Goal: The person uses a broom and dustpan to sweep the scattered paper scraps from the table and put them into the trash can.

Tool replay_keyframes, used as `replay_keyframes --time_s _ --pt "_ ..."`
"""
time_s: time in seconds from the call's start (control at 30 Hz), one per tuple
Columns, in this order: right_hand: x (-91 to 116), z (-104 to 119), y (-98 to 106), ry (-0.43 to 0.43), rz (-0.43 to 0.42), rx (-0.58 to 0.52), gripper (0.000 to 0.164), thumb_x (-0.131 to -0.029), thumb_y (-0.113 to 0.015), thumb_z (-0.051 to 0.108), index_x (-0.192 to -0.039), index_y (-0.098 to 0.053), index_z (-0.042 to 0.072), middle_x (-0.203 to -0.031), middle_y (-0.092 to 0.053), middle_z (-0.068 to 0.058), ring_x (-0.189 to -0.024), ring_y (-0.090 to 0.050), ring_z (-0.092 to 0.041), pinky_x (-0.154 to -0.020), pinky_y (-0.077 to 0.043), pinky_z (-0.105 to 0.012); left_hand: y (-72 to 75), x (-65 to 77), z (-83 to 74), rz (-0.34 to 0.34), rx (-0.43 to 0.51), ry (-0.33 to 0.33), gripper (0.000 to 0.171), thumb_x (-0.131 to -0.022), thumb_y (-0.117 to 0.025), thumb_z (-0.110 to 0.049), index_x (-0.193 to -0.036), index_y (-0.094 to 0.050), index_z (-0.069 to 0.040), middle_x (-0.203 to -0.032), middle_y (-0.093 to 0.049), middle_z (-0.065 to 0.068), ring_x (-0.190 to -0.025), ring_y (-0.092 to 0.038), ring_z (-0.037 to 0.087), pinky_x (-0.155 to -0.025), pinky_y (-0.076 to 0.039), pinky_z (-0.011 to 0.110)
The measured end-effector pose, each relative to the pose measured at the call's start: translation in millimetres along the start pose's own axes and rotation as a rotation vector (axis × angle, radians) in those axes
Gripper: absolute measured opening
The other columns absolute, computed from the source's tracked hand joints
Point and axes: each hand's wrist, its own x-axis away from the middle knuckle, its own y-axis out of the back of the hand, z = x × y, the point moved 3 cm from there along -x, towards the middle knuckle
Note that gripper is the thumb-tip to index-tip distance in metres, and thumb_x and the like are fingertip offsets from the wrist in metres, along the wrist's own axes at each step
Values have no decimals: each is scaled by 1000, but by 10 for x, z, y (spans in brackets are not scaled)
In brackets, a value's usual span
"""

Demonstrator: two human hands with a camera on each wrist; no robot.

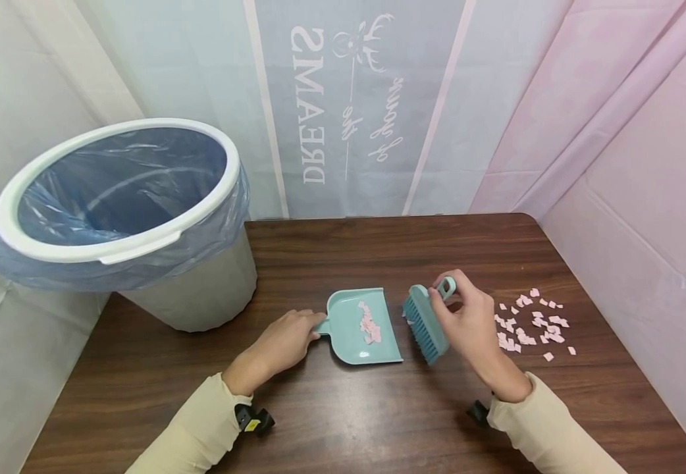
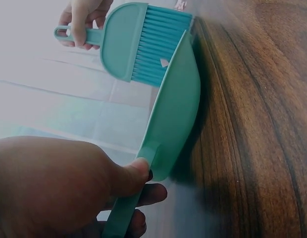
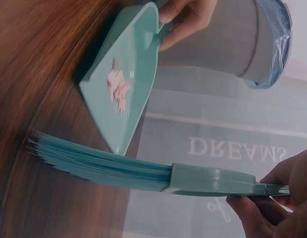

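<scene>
A teal dustpan (image 1: 343, 342) lies on the table with a small heap of pink paper scraps (image 1: 369, 324) in it. My left hand (image 1: 286, 339) holds its short handle, thumb on top, as the left wrist view shows. In my right hand (image 1: 467, 316) is a teal hand brush (image 1: 428, 322), pinched by its looped handle. The brush stands just right of the dustpan's open edge, bristles (image 3: 94, 161) pointing down to the table. One scrap (image 2: 164, 63) clings to the bristles. More pink scraps (image 1: 550, 332) lie scattered right of my right hand.
At the left stands a large grey bin (image 1: 218, 289) with a white rim and a blue bag liner (image 1: 135, 178). A printed cloth (image 1: 349, 99) hangs behind the brown wooden table (image 1: 343, 421). Pale cloth walls close off both sides.
</scene>
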Motion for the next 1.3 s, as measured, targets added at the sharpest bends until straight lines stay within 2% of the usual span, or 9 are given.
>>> replay_keyframes --time_s 0.17,0.3,0.5,0.6,0.73,1.03,1.3 --pt "5 -109 138 -32 -28 34 14 -87 -73 -6 -94 -64 2 -78 -68 -4 -74 -60 12 -54 -48 -11 -2 12 12 5 8 3 25 -97 -68 -4 -122 -67 -4 -104 -68 7 -94 -64 26 -87 -53 43" --pt "13 -205 264 -57 -51 51 13 -88 -72 -7 -94 -64 1 -78 -68 -6 -73 -59 13 -55 -47 -9 -11 20 27 5 16 -4 24 -97 -67 -4 -121 -66 -4 -104 -68 6 -95 -63 26 -87 -53 43" --pt "41 -346 448 -95 -91 97 11 -88 -72 -5 -95 -65 1 -79 -65 1 -77 -59 16 -56 -45 -7 -21 28 45 5 25 -10 23 -98 -67 -6 -121 -66 -5 -102 -67 5 -93 -62 23 -87 -52 42" --pt "51 -425 548 -88 -109 125 12 -88 -72 -5 -96 -65 -1 -78 -63 0 -76 -55 19 -57 -43 -5 -25 33 45 10 22 -5 25 -99 -65 -7 -124 -65 -5 -103 -66 5 -95 -61 23 -88 -52 42" --pt "75 -506 682 -102 -135 164 13 -88 -72 -5 -98 -65 -1 -79 -63 -2 -71 -54 16 -60 -42 -4 -38 37 52 11 19 -13 29 -101 -64 -9 -129 -63 -3 -107 -66 6 -96 -60 22 -88 -52 41" --pt "106 -608 866 -180 -181 201 13 -88 -74 -1 -99 -67 0 -80 -57 22 -71 -53 19 -65 -42 -1 -80 60 100 7 31 -42 28 -102 -63 -10 -129 -62 -5 -108 -65 4 -97 -59 19 -89 -52 40" --pt "110 -644 912 -205 -175 212 15 -88 -75 1 -101 -68 0 -80 -56 26 -75 -53 22 -66 -42 -1 -48 71 108 7 35 -68 24 -102 -62 -9 -126 -62 -5 -98 -60 1 -93 -56 18 -86 -50 40"
